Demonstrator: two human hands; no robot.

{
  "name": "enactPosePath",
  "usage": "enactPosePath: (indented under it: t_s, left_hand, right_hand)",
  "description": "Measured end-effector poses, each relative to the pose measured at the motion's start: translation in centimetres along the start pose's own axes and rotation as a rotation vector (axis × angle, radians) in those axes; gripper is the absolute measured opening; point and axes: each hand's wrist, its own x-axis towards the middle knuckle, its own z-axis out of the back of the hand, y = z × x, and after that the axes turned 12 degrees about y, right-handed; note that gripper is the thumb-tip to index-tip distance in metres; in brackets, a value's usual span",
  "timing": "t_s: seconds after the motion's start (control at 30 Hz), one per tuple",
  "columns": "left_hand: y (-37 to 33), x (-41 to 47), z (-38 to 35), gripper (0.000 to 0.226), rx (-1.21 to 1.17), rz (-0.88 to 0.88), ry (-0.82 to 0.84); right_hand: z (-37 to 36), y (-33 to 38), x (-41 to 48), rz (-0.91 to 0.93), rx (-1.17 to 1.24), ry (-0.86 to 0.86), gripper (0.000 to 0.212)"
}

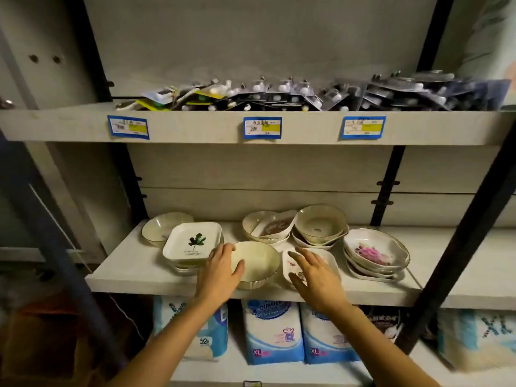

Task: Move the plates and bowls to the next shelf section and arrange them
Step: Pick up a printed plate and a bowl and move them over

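Several stacks of plates and bowls [321,227] are kept on the middle shelf [131,266], where a cream bowl [259,263] is gripped at its rim by the left hand [220,270], seemingly for lifting, while the right hand [314,273] is spread open over a floral plate [290,263].

Plain cream bowl [257,261] at your left hand [223,270]. Left of that hand: white square plate [192,241], dark green leaf print. Under your right hand [312,272]: white dish [290,263], small pinkish-brown motif. Right of it: white stacked dishes [374,250], gold-edged, pink-purple flowers. Above your hands: blue-and-yellow price tags [262,127].
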Motion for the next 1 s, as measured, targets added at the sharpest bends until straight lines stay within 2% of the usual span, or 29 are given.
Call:
enactPosePath:
  t_s: [0.07, 0.17, 0.23, 0.33, 0.43, 0.57, 0.77, 1.0]
  left_hand:
    - [1.6, 0.6, -0.8, 0.031, -0.122, 0.160, 0.020]
    - [4.1, 1.1, -2.6, 0.053, -0.152, 0.380, 0.299]
    - [4.7, 1.4, -3.3, 0.064, -0.301, 0.513, 0.449]
    - [4.8, 1.7, -4.3, 0.064, -0.530, 0.635, 0.496]
    - [4.3, 2.6, -4.8, 0.053, -0.712, 0.681, 0.486]
    - [3.3, 3.1, -5.2, 0.038, -0.789, 0.678, 0.464]
    - [2.0, 1.8, -4.1, 0.037, -0.717, 0.517, 0.409]
    - [-1.6, 0.0, -2.1, 0.028, -0.725, 0.344, 0.565]
  right_hand:
    - [-1.1, -0.5, 0.6, -0.038, 0.198, -0.010, 0.051]
    - [-2.4, -1.1, 1.0, -0.078, 0.450, 0.030, 0.044]
    - [-2.8, -1.3, 1.3, -0.112, 0.605, 0.062, 0.041]
    - [-3.0, -1.7, 1.6, -0.160, 0.700, 0.116, 0.039]
    - [-3.1, -2.1, 2.0, -0.181, 0.735, 0.148, 0.036]
    - [-3.0, -2.5, 2.1, -0.208, 0.829, 0.176, 0.033]
    - [-1.1, -3.1, 0.9, -0.318, 1.133, 0.164, 0.027]
    - [1.3, -4.1, -0.8, -0.378, 1.043, 0.282, 0.040]
